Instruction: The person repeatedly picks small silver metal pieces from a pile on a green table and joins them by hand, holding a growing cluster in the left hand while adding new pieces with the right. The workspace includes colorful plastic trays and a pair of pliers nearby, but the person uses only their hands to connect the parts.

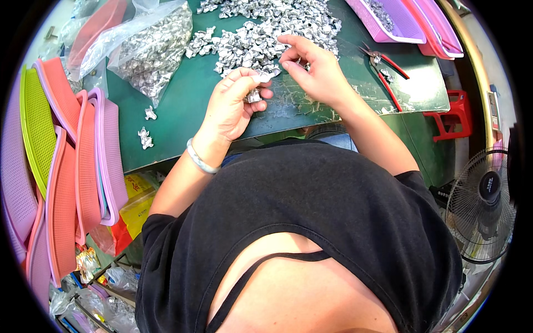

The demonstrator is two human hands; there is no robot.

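Note:
Small silver-coloured metal castings lie in a large heap [252, 41] on the green table. Just in front of that heap, my left hand [230, 102] is closed on a few small metal castings [254, 96]. One pale piece shows at its thumb and fingertips, and the curled fingers partly hide the others. My right hand [317, 72] hovers to the right, by the heap's near edge, its index finger and thumb apart. A tiny glint shows by its curled fingers, too small to make out. Two loose castings [145, 138] lie to the left on the table.
A clear plastic bag [158, 53] full of castings stands at the back left. Stacked plastic baskets [64, 211] crowd the left side. Red-handled pliers [384, 75] lie on the right, below purple and pink trays [388, 28]. A red stool [456, 116] and a fan [483, 205] stand further right.

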